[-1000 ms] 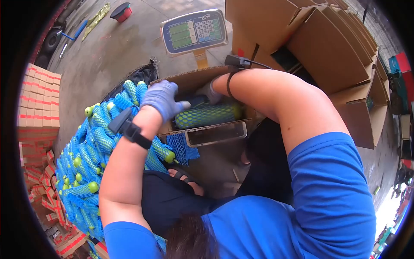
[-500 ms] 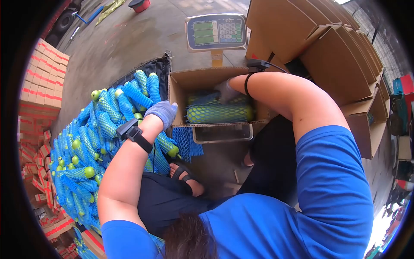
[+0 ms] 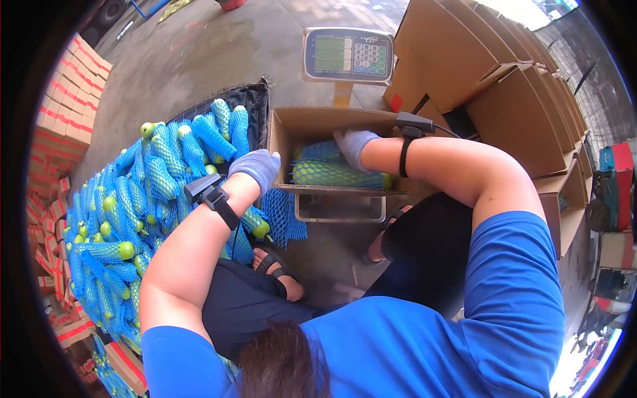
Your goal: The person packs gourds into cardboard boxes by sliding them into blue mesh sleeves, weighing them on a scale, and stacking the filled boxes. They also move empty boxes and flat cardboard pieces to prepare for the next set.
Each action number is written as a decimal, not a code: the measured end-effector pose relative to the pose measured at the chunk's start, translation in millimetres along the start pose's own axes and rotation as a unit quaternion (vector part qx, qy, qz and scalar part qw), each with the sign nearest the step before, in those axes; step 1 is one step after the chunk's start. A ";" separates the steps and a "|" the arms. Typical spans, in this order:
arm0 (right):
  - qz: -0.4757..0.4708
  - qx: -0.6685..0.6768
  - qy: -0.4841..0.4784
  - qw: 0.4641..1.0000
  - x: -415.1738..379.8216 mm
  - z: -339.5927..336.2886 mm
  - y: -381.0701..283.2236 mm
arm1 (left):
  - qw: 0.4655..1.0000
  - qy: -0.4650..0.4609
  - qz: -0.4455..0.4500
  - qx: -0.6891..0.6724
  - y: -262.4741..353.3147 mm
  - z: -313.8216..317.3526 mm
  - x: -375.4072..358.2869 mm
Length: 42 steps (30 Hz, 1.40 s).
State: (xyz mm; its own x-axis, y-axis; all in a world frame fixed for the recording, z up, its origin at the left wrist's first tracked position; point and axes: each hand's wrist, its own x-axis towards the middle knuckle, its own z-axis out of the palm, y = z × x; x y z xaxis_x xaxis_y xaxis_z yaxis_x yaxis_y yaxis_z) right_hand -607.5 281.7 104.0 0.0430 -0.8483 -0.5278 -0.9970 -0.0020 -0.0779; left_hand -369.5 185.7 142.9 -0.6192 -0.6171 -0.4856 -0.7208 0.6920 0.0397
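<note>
An open cardboard box (image 3: pixel 391 119) stands on the pan of a weighing scale (image 3: pixel 340 209). Inside lie green gourds (image 3: pixel 332 174) in blue foam netting. My right hand (image 3: pixel 359 147), in a grey glove, is over the gourds near the far wall; its fingers are stretched out partly and nothing shows in them. At the box's left edge is my gloved left hand (image 3: pixel 256 168), closed, its thumb over the rim and its other fingers mostly hidden. A large heap of netted gourds (image 3: pixel 142 192) lies to the left, close by this hand.
The scale's display (image 3: pixel 348 56) rises behind the box. Flattened and opened cartons (image 3: pixel 458 56) lean at the right. Stacked brown boxes with red tape (image 3: pixel 70 93) stand far left. My sandalled foot (image 3: pixel 279 272) is below the box.
My right hand has risen a little from deeper in the box, and more of its back shows. My left hand stays at the box's left edge. The whole view has shifted slightly.
</note>
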 end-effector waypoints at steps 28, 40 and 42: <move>0.153 0.033 -0.145 0.977 -150.9 -142.5 64.5 | 0.998 -0.015 0.057 0.018 -77.4 -22.8 25.6; 0.182 0.093 0.038 0.978 -66.0 -90.8 28.2 | 0.993 -0.026 0.075 -0.091 -94.5 28.7 91.8; 0.197 0.027 0.073 0.977 -74.8 -101.4 34.9 | 0.950 -0.035 -0.026 -0.311 -92.4 18.1 87.9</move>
State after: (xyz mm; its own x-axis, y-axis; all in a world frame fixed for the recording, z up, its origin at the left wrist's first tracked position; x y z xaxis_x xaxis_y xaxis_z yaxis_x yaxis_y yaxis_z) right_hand -652.1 291.3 226.6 -0.3572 -0.8437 -0.4007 -0.9292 0.3647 0.0603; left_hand -351.6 74.3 80.7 -0.5708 -0.6031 -0.5572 -0.8082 0.2929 0.5109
